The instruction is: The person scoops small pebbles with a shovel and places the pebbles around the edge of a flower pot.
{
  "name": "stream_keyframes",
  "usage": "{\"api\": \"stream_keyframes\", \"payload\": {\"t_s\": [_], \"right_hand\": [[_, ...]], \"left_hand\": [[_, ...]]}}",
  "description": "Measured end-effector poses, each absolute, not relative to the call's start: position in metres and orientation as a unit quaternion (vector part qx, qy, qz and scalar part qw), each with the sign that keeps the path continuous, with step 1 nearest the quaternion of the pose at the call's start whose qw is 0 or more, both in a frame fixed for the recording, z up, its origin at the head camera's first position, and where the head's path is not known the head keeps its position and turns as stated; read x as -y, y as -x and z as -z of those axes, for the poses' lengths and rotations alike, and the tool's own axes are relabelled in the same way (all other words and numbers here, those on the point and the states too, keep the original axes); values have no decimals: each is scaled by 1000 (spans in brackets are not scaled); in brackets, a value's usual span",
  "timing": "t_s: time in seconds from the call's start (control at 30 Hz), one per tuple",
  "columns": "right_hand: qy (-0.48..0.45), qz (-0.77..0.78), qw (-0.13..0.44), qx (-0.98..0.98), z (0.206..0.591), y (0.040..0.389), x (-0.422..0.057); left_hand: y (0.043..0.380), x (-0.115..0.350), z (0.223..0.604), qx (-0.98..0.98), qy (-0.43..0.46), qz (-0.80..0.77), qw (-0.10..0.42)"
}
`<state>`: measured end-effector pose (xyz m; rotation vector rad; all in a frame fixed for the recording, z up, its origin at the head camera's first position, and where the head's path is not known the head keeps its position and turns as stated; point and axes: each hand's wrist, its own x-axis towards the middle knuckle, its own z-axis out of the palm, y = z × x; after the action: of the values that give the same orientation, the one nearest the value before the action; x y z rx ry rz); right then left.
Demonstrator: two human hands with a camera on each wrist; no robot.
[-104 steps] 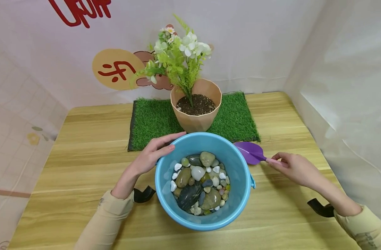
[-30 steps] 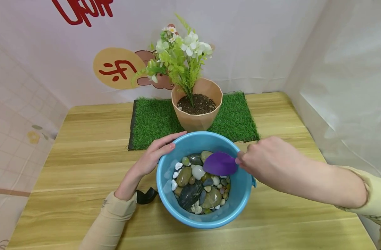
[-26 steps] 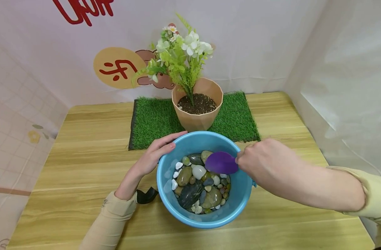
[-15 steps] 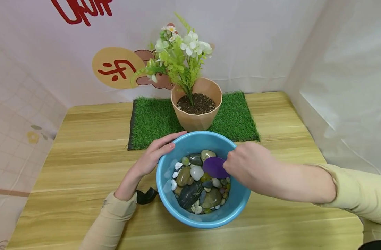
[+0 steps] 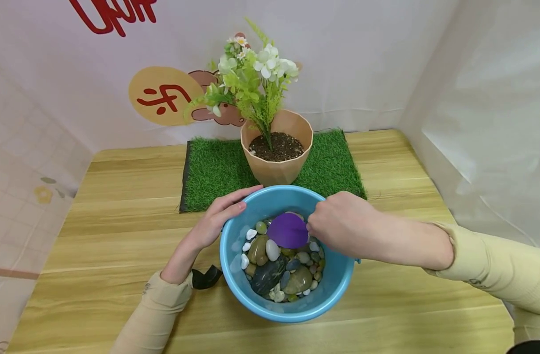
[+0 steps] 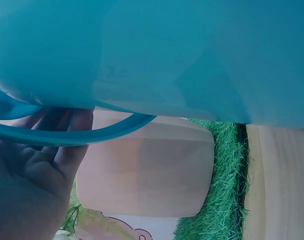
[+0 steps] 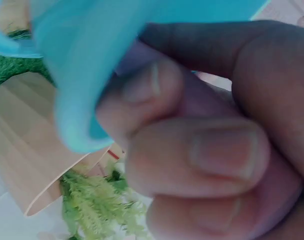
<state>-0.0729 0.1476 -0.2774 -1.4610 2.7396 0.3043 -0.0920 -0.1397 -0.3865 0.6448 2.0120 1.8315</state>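
Note:
A light blue bucket stands at the table's front middle, with wet stones and pebbles covering its bottom. My left hand holds its upper left rim, thumb at the lip and the other fingers along the outside wall. My right hand reaches over the right rim and grips a small trowel. The trowel's purple blade lies over the stones at the far side inside the bucket. Up close in the right wrist view, the fingers curl around its pinkish handle. A white oval stone lies by the blade's lower left edge.
Behind the bucket, a peach flowerpot with soil and white-flowered greenery stands on a green turf mat. The wooden table is bordered by pale cloth walls.
The trowel went from the table right of the bucket into it, and its blade has lately slid left over the stones. The white oval stone has shifted left and turned. The left hand stays at the rim.

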Motion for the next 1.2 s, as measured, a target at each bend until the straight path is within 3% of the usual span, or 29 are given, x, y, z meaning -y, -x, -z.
{"api": "stream_keyframes", "payload": {"t_s": [0.13, 0.37, 1.2], "right_hand": [[477, -96, 0, -873, 279, 70, -144], [448, -45, 94, -888, 276, 75, -143], [386, 95, 243, -885, 282, 84, -144]], "left_hand": [[91, 140, 386, -710, -224, -645, 173], [89, 142, 386, -712, -220, -645, 171], [91, 138, 382, -718, -214, -642, 162]]}}
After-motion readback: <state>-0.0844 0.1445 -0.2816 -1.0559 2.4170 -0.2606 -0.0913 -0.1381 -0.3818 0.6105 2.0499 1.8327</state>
